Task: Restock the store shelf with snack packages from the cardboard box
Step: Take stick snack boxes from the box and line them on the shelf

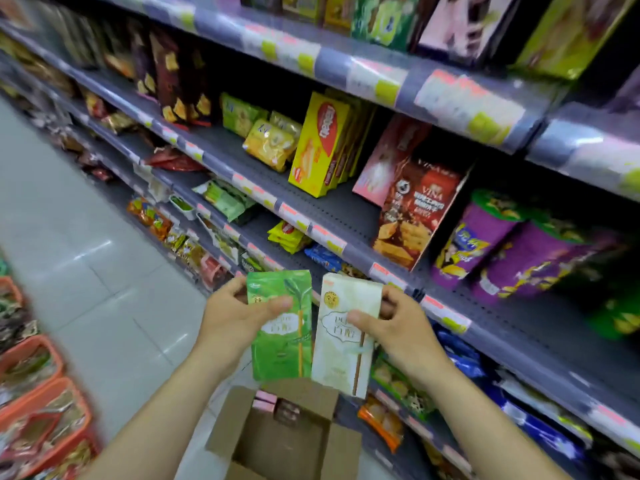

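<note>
Fingers (278, 303) of the left hand (235, 313) are clamped on a green package (282, 344): the thumb lies across its front and the other fingers curl round its left edge. The right hand (398, 320) grips a white package (346, 344) in the same manner, with the thumb on the front and the fingers round the right edge. Both packages stand upright, side by side and almost touching, directly above the cardboard box (284, 441). This box stands open on the floor (86, 271), and some pink packages (265, 401) lie in its far left corner.

The shelf (346, 213) rises beyond the cardboard box and to its right. I judge that the two packages are out of the box but not yet placed.

What could go wrong, in my opinion:
- Each package is held only near its upper half, so the long lower part hangs free. If a grip loosens during the reach, the package may slip and fall back into the cardboard box or onto the floor.
- With both hands occupied, no hand is free to make room on the shelf. Pushing a package in blindly may knock the brown box (415, 216), which stands upright near the shelf edge, above and to the right of the cardboard box.
- I cannot see where this product belongs, so a wrong place is possible.
</note>
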